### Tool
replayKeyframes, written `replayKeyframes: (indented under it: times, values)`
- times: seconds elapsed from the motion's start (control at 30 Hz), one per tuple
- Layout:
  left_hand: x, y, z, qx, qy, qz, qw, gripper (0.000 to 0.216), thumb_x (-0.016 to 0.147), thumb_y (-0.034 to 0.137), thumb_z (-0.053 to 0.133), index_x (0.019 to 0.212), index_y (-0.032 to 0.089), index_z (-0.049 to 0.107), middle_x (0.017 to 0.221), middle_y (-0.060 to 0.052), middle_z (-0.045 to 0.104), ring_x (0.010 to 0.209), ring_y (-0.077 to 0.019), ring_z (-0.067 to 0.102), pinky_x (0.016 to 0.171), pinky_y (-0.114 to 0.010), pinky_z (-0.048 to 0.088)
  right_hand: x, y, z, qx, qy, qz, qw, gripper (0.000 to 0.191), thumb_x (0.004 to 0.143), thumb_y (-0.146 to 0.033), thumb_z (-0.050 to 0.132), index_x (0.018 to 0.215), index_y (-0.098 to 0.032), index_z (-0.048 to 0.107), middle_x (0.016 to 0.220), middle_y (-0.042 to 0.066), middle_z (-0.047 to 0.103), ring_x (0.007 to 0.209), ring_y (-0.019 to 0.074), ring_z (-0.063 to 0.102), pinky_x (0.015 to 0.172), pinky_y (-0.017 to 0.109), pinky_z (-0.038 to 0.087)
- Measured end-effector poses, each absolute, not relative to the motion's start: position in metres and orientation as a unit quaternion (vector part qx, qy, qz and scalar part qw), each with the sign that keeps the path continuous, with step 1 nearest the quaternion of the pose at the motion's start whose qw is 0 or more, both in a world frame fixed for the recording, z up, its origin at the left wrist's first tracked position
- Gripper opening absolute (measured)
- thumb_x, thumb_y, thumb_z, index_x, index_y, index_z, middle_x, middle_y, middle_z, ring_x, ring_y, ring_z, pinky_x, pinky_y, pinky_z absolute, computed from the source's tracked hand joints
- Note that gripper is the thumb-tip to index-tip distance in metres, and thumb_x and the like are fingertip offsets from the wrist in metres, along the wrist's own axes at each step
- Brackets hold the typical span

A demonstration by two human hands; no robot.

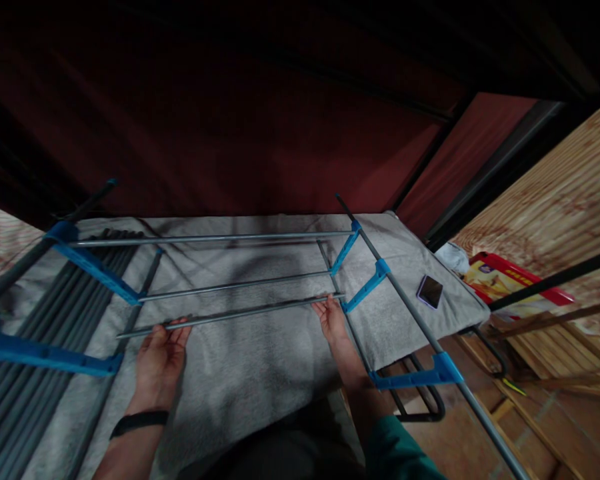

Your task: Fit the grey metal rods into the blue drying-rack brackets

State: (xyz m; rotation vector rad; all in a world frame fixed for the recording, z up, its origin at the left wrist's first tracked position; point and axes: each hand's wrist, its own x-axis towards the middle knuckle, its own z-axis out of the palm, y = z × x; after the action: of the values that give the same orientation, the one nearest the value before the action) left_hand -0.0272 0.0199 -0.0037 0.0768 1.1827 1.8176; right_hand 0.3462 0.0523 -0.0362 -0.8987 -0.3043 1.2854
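Note:
A thin grey metal rod (240,312) lies crosswise over a grey cloth-covered surface (250,373). My left hand (160,357), a black band on its wrist, holds the rod's left part with the fingertips curled on it. My right hand (333,317) grips the rod's right end close to a blue plastic bracket (365,287). Two more rods (230,288) run parallel farther back, fitted between blue brackets (100,270) of a rack frame.
A bundle of grey rods (25,373) lies at the left beside a blue bracket (50,357). A long frame pole (430,340) runs down the right side. A phone (430,291) rests on the cloth's right edge. A red box (510,283) and wooden boards (555,207) are at the right.

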Motion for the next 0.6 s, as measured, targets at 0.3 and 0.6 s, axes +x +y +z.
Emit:
replayKeyframes:
  times: [0.3,0.6]
  values:
    - [-0.0274,0.0212,-0.0043,0.029,0.499,0.734,0.46,0.014,0.092,0.013,0.056,0.08,0.02,0.058,0.079,0.001,0.065,0.081,-0.0139,0.068,0.104,-0.041,0.051,0.3458,0.0519,-0.0383,-0.399,-0.14,0.573,0.702,0.019,0.091,-0.035,0.064,0.083,-0.023,0.052,0.073,-0.006,0.066,0.075,0.0127,0.065,0.086,0.035,0.056]
    - [-0.0241,0.0178,0.0001,0.029,0.492,0.74,0.458,0.014,0.093,0.016,0.056,0.079,0.019,0.06,0.08,-0.001,0.067,0.084,-0.0136,0.068,0.103,-0.038,0.052,0.3518,0.0532,-0.0408,-0.391,-0.156,0.587,0.692,0.013,0.085,-0.035,0.065,0.087,-0.022,0.063,0.084,0.003,0.073,0.083,0.0175,0.072,0.086,0.036,0.059]
